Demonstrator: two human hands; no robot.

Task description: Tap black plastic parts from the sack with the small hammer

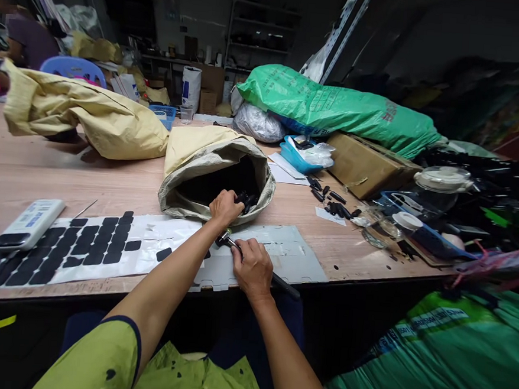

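Observation:
My left hand (225, 207) is at the lower lip of a cream woven sack (200, 149), whose mouth gapes toward me. Its fingers are curled beside several small black parts (247, 203) in the opening; what they grip is hidden. Closer to me, my right hand (253, 267) is closed around a tool (286, 285) with a shiny metal end and a long dark handle, lying slantwise below my left wrist. Under the tool lies a pale grey board (302, 259). Left of it, black rounded stickers (105, 240) are set in rows on a white backing sheet.
A white device (28, 226) sits on the table's left. Another cream sack (87, 114) lies behind. To the right are loose black pieces (338, 209), a cardboard box (368, 163) under a green sack (336, 108), and a blue tray (426, 230). One person (30, 39) is at far left.

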